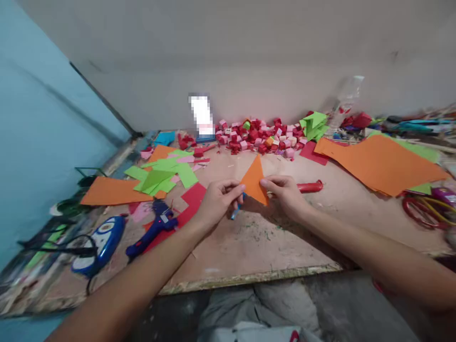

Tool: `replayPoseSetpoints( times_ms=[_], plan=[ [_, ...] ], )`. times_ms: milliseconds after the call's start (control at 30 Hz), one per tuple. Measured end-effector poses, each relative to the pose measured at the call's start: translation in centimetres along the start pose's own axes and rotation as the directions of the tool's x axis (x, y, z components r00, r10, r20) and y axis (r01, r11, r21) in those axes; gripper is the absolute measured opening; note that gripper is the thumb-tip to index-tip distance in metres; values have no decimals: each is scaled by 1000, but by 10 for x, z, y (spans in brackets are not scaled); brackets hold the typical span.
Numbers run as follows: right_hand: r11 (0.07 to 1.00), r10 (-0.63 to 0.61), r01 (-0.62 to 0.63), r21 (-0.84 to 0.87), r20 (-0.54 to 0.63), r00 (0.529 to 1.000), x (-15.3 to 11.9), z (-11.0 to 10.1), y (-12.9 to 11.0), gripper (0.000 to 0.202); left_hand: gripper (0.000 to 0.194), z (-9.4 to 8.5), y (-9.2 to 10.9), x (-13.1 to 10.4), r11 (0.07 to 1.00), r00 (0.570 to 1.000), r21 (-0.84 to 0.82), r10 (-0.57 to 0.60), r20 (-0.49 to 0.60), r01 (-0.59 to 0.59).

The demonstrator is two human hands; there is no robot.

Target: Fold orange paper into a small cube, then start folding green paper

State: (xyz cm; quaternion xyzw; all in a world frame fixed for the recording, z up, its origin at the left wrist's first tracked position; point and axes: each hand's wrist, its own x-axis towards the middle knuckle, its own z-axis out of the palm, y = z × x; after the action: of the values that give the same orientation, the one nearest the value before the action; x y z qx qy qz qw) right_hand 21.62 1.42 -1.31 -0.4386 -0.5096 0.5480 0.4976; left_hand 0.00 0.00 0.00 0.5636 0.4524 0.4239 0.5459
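Above the middle of the table, a small folded piece of orange paper (pixel 253 179) with a pointed top is held between both hands. My left hand (pixel 221 199) pinches its left edge between thumb and fingers. Closed on the opposite edge is my right hand (pixel 285 191). A slim blue pen-like thing (pixel 233 214) shows under my left fingers; whether it is held or lies on the table I cannot tell. Just beyond my right hand lies a red-handled tool (pixel 309 186), its near end hidden.
Many small red and pink paper cubes (pixel 254 135) lie along the wall. Green paper pieces (pixel 166 173) and a blue glue gun (pixel 153 230) are at left. Orange sheets (pixel 383 164), a clear bottle (pixel 347 102) and red-handled scissors (pixel 416 212) are at right. A bright phone (pixel 202 114) leans behind.
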Motion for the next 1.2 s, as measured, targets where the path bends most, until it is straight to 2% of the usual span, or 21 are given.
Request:
replayPoseSetpoints(
  times_ms=[67,133,200,300,367,433,500,567,633,700,767,833,1000,1200],
  plan=[
    [1000,-19,19,6,-52,998,0,1,-1,26,35,0,-1,0,1000,1000,-19,11,-29,-11],
    [999,-6,7,41,-31,999,-1,3,-2,32,34,0,-1,1,999,998,-27,40,-55,-42],
    [992,41,-49,113,73,996,-3,5,-2,41,34,1,-2,2,995,992,-15,97,-82,-99],
    [980,82,-128,153,276,958,-6,8,-1,59,35,5,-3,3,989,987,-41,142,-71,-145],
    [985,70,-118,128,330,941,-9,10,0,68,36,7,-3,4,985,989,-92,141,-35,-143],
    [989,54,-94,117,313,948,-10,11,3,57,38,8,-3,4,983,989,-112,143,-22,-145],
    [985,50,-87,146,244,968,-9,10,5,34,37,8,-3,3,983,987,-92,155,-45,-158],
    [975,63,-93,201,151,986,-7,8,7,26,34,6,-2,2,983,981,-52,169,-93,-174],
    [967,90,-105,232,74,993,-4,6,9,29,30,4,-3,3,984,974,-39,166,-155,-174],
    [971,117,-122,204,35,993,-2,4,9,29,31,3,-3,3,988,977,-96,100,-189,-119],
    [981,120,-123,147,32,992,-1,3,9,30,35,3,-4,4,983,988,-179,5,-157,-33],
    [985,112,-117,126,49,993,-2,4,9,31,39,4,-5,4,980,994,-200,-31,-101,10],
    [972,150,-161,169,75,986,-3,7,8,28,34,4,-9,6,995,996,-77,60,-66,-65],
    [941,171,-187,282,80,982,-1,7,4,31,32,-3,-9,11,997,986,-27,65,-152,-70]
  ],
)
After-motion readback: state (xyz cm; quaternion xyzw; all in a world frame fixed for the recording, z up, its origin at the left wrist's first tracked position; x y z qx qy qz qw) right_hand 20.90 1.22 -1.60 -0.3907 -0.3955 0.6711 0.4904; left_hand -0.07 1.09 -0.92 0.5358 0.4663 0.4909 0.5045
